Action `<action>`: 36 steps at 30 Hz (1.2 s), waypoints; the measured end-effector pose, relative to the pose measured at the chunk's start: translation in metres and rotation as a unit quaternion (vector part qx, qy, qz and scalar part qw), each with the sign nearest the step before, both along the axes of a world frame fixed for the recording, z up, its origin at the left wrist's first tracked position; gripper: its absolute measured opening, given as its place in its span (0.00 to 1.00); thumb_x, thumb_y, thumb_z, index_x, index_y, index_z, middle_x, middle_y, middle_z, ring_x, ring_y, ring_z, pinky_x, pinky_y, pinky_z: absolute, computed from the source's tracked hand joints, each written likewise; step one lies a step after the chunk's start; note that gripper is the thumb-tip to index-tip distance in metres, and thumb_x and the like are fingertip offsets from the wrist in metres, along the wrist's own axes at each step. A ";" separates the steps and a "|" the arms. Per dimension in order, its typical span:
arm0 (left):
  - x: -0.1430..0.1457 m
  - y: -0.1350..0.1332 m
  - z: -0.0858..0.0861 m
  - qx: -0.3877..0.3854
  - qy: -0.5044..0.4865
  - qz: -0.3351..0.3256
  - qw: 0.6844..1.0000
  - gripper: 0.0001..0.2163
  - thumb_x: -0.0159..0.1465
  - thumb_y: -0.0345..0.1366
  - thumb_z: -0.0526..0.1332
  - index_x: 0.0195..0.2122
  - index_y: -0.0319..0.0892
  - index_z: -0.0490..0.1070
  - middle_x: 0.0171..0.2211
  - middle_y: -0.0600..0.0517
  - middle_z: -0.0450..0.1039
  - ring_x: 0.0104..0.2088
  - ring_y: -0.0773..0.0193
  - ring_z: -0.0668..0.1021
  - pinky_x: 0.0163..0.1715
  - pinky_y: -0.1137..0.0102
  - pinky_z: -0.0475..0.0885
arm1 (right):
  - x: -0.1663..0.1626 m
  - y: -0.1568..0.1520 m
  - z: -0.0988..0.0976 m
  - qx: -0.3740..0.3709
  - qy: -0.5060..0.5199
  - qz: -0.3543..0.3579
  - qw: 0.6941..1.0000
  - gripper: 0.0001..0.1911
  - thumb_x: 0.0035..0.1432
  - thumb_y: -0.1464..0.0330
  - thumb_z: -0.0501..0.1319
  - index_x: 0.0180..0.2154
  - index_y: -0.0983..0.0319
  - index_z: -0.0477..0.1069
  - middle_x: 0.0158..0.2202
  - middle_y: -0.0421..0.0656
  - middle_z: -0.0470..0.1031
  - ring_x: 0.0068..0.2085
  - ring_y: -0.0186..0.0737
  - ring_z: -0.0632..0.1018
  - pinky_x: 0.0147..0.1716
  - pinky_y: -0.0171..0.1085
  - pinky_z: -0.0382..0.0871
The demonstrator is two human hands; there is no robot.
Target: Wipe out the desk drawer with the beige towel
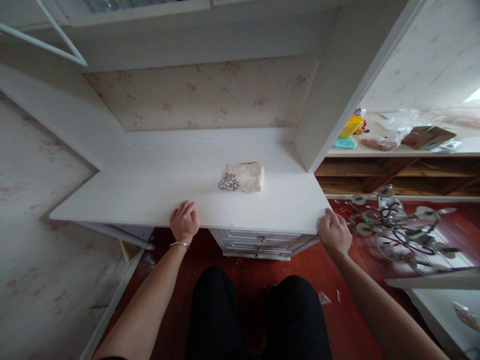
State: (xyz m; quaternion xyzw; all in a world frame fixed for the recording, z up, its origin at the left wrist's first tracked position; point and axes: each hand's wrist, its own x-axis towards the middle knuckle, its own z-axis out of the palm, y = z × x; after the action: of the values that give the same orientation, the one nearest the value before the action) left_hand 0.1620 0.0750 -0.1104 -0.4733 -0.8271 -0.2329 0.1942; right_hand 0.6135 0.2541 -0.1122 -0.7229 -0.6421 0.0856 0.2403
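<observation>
My left hand [184, 223] rests on the front edge of a white desk [157, 182], fingers lying on the top. A silver bangle is around that wrist. My right hand [335, 232] is at the desk's right front corner, its fingers curled around the edge; the fingertips are partly hidden. Between and beyond the hands, a folded cream cloth [245, 177] with a dark ornamental pattern at one corner lies on the desktop, apart from both hands.
White drawers [258, 242] stand under the desk. To the right, a chandelier [408, 235] with several curved arms lies on the red floor. Behind it, a wooden shelf unit [397, 172] carries a cardboard box [427, 137], a yellow container [351, 127] and plastic bags. Papered wall borders the left.
</observation>
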 end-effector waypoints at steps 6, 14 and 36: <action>-0.001 0.001 0.000 0.003 -0.006 -0.005 1.000 0.17 0.65 0.33 0.50 0.51 0.43 0.73 0.57 0.46 0.69 0.59 0.56 0.69 0.60 0.60 0.54 | 0.000 0.000 0.000 0.005 0.003 -0.002 1.000 0.25 0.65 0.60 0.44 0.60 0.53 0.63 0.57 0.46 0.67 0.53 0.47 0.71 0.49 0.43 0.64; -0.001 0.000 -0.001 0.009 -0.017 -0.005 1.000 0.17 0.65 0.33 0.51 0.51 0.44 0.73 0.58 0.47 0.69 0.59 0.56 0.68 0.60 0.60 0.53 | -0.001 0.000 0.001 0.007 0.003 -0.002 1.000 0.25 0.65 0.60 0.45 0.60 0.54 0.64 0.57 0.46 0.67 0.54 0.47 0.71 0.49 0.42 0.64; 0.001 0.000 0.002 0.007 -0.020 -0.004 1.000 0.17 0.65 0.34 0.50 0.52 0.44 0.73 0.58 0.47 0.69 0.59 0.57 0.68 0.61 0.60 0.53 | -0.001 -0.001 0.002 0.004 0.003 -0.006 1.000 0.25 0.64 0.60 0.45 0.60 0.54 0.64 0.57 0.46 0.67 0.53 0.47 0.70 0.48 0.42 0.63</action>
State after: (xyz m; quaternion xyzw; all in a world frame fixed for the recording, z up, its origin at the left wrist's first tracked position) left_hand 0.1627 0.0747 -0.1088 -0.4707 -0.8272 -0.2486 0.1800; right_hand 0.6120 0.2532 -0.1105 -0.7254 -0.6375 0.0841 0.2455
